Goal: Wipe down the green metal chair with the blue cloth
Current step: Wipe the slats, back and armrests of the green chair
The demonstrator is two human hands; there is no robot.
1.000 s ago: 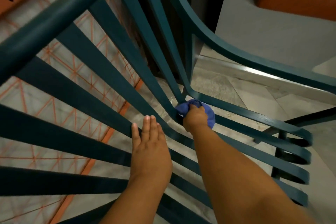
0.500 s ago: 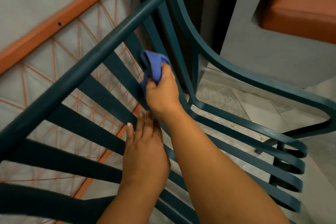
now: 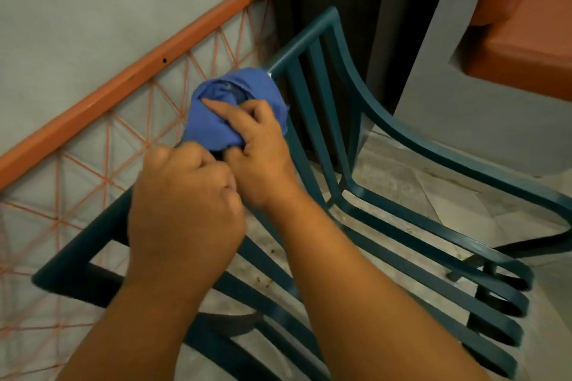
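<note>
- Wiping looks under way, not finished: the bunched blue cloth [image 3: 235, 108] sits on the top rail of the dark green slatted metal chair [image 3: 402, 226], near its middle; brown specks show between the seat slats.
- The right hand [image 3: 260, 151] grips the cloth, fingers curled into its folds.
- The left hand [image 3: 185, 204], loosely fisted, touches the cloth's lower edge; whether it pinches fabric is unclear.

Patio-like seating area: slatted chair [image 3: 387, 195], tiled floor [image 3: 402, 176].

Grey wall [image 3: 93, 9], orange rail [image 3: 130, 77], stone-tile floor [image 3: 402, 182], orange cushion [image 3: 526, 25] upper right.
</note>
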